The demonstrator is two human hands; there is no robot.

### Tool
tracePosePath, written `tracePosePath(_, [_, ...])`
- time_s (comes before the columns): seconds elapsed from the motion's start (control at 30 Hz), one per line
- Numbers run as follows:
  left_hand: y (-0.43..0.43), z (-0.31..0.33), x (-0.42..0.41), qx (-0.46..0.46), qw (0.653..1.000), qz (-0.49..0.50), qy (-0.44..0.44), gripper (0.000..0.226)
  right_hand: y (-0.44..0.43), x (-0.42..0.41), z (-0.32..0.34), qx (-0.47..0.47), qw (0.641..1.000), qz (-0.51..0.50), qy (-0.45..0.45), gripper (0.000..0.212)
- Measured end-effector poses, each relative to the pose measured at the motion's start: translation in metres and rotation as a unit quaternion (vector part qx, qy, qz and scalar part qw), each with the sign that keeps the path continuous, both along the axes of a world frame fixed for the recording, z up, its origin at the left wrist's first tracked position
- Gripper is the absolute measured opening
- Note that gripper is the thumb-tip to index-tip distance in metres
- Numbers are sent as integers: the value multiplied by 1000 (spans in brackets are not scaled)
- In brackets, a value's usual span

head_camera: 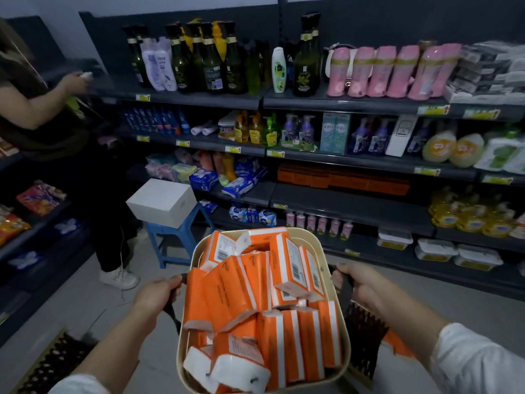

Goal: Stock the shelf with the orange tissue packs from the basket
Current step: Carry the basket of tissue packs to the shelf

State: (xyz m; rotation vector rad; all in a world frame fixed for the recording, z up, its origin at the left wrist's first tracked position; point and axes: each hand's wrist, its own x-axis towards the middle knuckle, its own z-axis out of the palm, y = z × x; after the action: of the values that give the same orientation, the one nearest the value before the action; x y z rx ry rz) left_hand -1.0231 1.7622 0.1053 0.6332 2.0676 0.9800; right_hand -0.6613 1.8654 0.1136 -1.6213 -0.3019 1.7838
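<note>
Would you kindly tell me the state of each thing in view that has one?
basket, held up, filled to the rim
orange tissue packs, jumbled in the basket
left hand, grips the left handle
right hand, grips the right handle
shelf, partly stocked, orange row at the back
white box, closed, on the blue stool

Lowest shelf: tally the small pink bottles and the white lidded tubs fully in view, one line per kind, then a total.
Small pink bottles: 6
White lidded tubs: 3
Total: 9
</note>
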Motion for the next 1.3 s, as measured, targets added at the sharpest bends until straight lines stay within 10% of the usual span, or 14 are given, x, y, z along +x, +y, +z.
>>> tracePosePath(1.3, [450,-65,-143,-107,984,-140,-1,38,378,-136,-77,-41,993,-108,-38,16])
